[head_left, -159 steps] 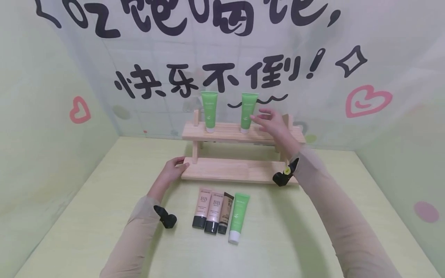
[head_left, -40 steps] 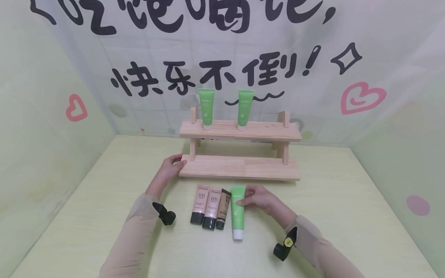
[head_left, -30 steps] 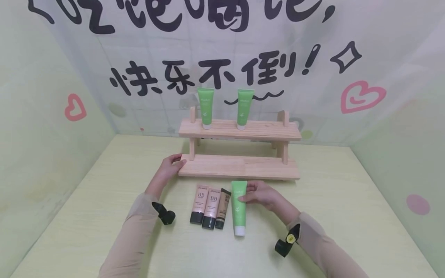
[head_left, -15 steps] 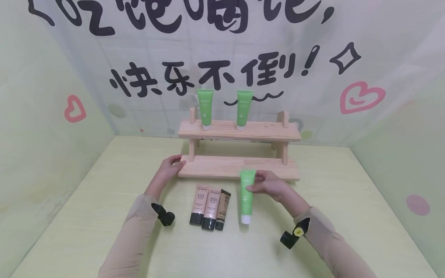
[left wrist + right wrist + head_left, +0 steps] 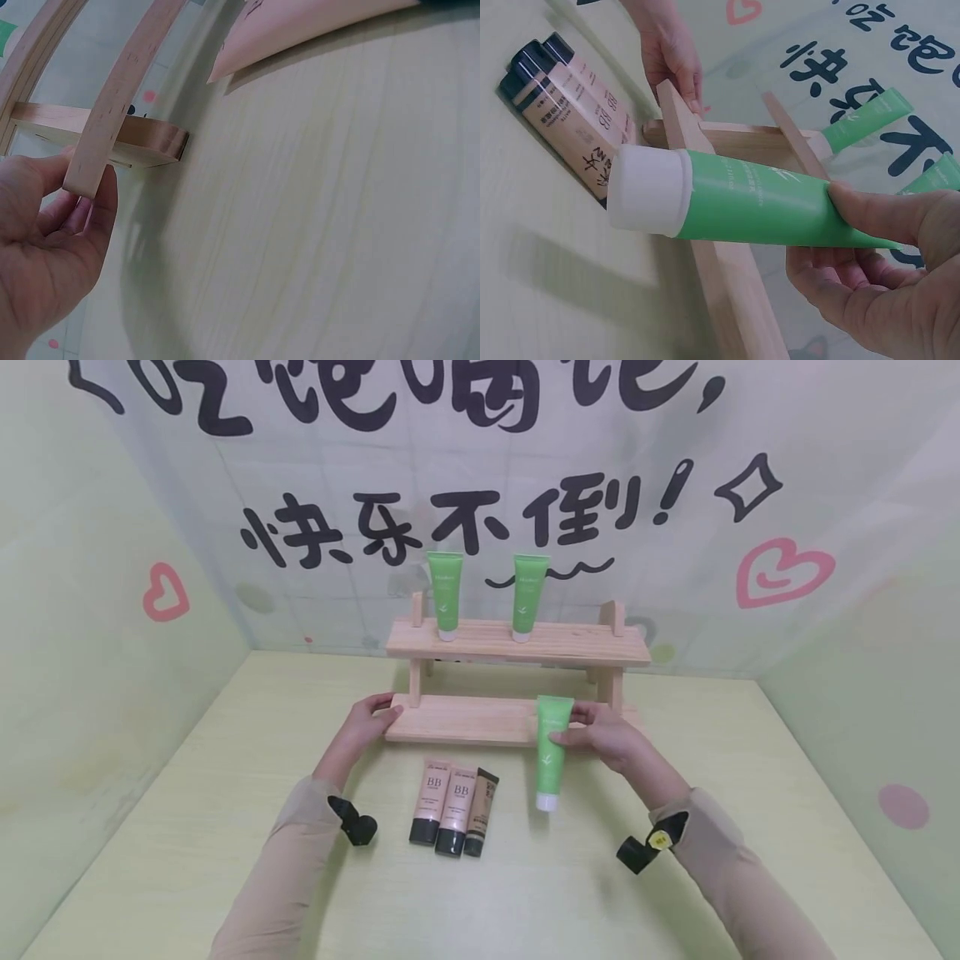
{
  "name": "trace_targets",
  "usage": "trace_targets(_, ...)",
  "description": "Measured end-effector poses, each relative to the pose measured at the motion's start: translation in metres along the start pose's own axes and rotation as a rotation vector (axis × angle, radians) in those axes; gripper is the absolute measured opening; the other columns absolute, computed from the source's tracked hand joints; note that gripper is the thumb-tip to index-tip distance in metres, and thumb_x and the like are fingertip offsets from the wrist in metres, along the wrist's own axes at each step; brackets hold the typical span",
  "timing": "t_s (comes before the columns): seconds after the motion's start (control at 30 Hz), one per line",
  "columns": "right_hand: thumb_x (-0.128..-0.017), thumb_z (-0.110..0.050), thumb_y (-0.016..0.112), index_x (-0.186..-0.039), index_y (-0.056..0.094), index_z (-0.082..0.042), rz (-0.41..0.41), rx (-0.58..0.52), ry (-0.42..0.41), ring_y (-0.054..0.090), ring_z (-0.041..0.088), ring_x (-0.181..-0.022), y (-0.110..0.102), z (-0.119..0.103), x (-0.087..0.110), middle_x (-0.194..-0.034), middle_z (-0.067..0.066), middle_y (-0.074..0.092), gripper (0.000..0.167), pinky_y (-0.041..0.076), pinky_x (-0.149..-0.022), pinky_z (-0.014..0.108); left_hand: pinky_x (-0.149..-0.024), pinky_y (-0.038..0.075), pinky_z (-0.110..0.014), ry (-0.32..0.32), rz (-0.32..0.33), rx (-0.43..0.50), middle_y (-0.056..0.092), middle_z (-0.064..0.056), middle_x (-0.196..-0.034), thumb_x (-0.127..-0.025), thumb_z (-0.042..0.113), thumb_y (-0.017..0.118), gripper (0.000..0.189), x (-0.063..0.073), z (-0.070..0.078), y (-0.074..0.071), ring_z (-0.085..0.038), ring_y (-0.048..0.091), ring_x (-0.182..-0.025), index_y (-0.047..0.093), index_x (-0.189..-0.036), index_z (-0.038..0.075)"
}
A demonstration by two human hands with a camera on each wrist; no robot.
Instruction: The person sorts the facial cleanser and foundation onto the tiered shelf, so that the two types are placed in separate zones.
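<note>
A green tube (image 5: 552,756) is held in front of the right half of the wooden stand (image 5: 465,721), cap down and flat end up. It is pinched towards its flat end by the right hand (image 5: 611,739), with the thumb laid on the front and the fingers behind. The left end of the stand's lower shelf is clamped between the thumb and fingers of the left hand (image 5: 367,722). On the stand's upper shelf (image 5: 577,643), a left upright tube (image 5: 446,597) and a right upright tube (image 5: 530,597) are balanced on their caps.

The held cap could be knocked against the stand's front edge if it were brought in too low; whether it clears that edge cannot be judged well from above. Should the stand be jolted by either hand, the tubes on top could be toppled, their footing being narrow. A tube let go at a lean could also be tipped over.

Headroom over the stand's lower shelf is limited by the upper one, and the right fingers are brought near the right-hand upright (image 5: 615,687). Room for withdrawal is offered by the table (image 5: 712,760) right of the stand. In front of its left half, low movement is hemmed in by two pink tubes (image 5: 455,806) and a brown tube (image 5: 481,810).
</note>
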State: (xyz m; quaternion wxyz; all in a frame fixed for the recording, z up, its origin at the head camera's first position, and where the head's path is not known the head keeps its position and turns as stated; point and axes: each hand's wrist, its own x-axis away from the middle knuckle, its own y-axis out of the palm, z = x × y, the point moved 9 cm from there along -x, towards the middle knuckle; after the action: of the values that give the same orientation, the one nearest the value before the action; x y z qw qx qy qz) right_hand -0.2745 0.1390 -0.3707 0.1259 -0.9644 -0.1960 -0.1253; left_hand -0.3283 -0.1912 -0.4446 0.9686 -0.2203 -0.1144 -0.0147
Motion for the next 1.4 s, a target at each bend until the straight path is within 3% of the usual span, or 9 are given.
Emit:
trace_targets(0.37,-0.083,0.0,0.06,-0.135,0.028,0.012,0.031,-0.01,-0.039,0.058,0.004,-0.088,-0.023,-0.027,-0.001,-0.13,0.024,0.043,0.063,0.051,-0.085,0.021,-0.106,0.036,-0.042,-0.008,-0.003,0.004,0.04,-0.018,-0.141,-0.094,0.025,0.049,0.053,0.001,0.001,0.0,-0.032,0.038,-0.13,0.032,-0.14,0.004)
trace_targets(0.47,-0.082,0.0,0.061,-0.134,0.03,0.012,0.043,-0.017,-0.045,0.059,0.004,-0.088,-0.028,-0.028,-0.001,-0.122,0.017,0.05,0.062,0.051,-0.084,0.021,-0.107,0.035,-0.042,-0.013,-0.005,0.005,0.039,-0.019,-0.142,-0.094,0.025,0.049,0.053,0.002,0.0,0.0,-0.033,0.036,-0.131,0.032,-0.14,0.003)
trace_targets(0.63,-0.083,0.0,0.059,-0.13,0.034,0.013,0.037,-0.018,-0.079,0.06,0.003,-0.086,-0.038,-0.035,-0.002,-0.097,-0.008,0.058,0.055,0.05,-0.082,0.02,-0.107,0.035,-0.042,-0.019,-0.009,0.016,0.038,-0.019,-0.142,-0.094,0.024,0.049,0.053,0.001,-0.003,0.002,-0.033,0.036,-0.131,0.032,-0.14,0.003)
trace_targets(0.73,-0.085,0.0,0.058,-0.128,0.037,0.01,0.032,-0.025,-0.103,0.06,0.003,-0.086,-0.044,-0.042,-0.002,-0.091,-0.014,0.061,0.049,0.05,-0.082,0.02,-0.107,0.036,-0.041,-0.015,-0.01,0.02,0.037,-0.019,-0.142,-0.094,0.024,0.05,0.053,0.0,-0.003,0.002,-0.033,0.036,-0.131,0.032,-0.14,0.004)
trace_targets(0.97,-0.084,0.004,0.057,-0.11,0.048,-0.009,0.084,-0.095,-0.136,0.061,0.002,-0.084,-0.063,-0.061,-0.004,-0.088,-0.015,0.062,0.03,0.05,-0.08,0.017,-0.108,0.035,-0.042,-0.014,-0.002,0.011,0.038,-0.018,-0.142,-0.095,0.025,0.049,0.052,0.002,0.001,0.0,-0.032,0.035,-0.132,0.032,-0.14,0.004)
trace_targets(1.27,-0.085,-0.004,0.06,-0.112,0.048,-0.013,0.13,-0.145,-0.184,0.057,0.002,-0.089,-0.083,-0.089,-0.003,-0.098,-0.011,0.056,0.031,0.047,-0.081,0.013,-0.11,0.03,-0.044,-0.017,-0.008,-0.007,0.036,-0.019,-0.143,-0.095,0.026,0.048,0.053,0.003,0.001,0.0,-0.034,0.032,-0.133,0.032,-0.14,0.004)
trace_targets(1.4,-0.084,-0.002,0.061,-0.114,0.049,-0.011,0.135,-0.224,-0.222,0.058,0.003,-0.088,-0.09,-0.101,-0.006,-0.099,-0.008,0.057,0.034,0.048,-0.08,0.012,-0.11,0.029,-0.044,-0.014,-0.006,-0.009,0.037,-0.019,-0.143,-0.095,0.026,0.049,0.053,0.003,0.002,-0.001,-0.034,0.031,-0.134,0.032,-0.14,0.004)
